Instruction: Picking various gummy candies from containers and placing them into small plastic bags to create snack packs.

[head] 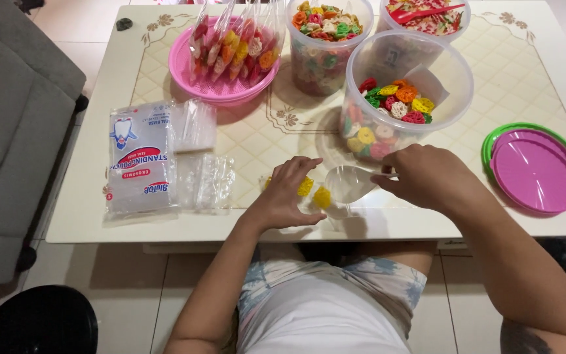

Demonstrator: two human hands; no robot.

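White table [99, 223] seen from above. At 9 o'clock lay a flat pack of clear pouches [140, 164], rectangular, with a blue-and-white tooth-like emblem near its far end and red and blue label patches lower down; loose clear pouches [209, 180] just beside it at its 3 o'clock, another clear stack [193, 124] touching its far corner. At 11 o'clock a pink basin [185, 69] held upright filled bags [234, 46] of coloured snack pieces. At 12 o'clock a clear round tub [325, 49] was full of mixed-colour wheel-shaped crackers; behind it at 1 o'clock another tub [427, 16] with a red scoop on top. Nearer, at 1 o'clock, a third clear tub [456, 72], partly filled, red, green, orange and yellow pieces at the bottom. At 3 o'clock purple lids [535, 170] were stacked on a green one. Left hand [289, 196] rested palm down near the table's near edge, fingers curled over a small clear pouch, pinning it; yellow crackers [314, 192] showed just beside the fingertips, seemingly inside the pouch. Right hand [424, 177] closed in a pinch on the handle of a clear plastic scoop [348, 183], bowl pointing to 9 o'clock, touching or almost touching the yellow pieces. Both forearms came in from 6 o'clock, elbows bent outward.
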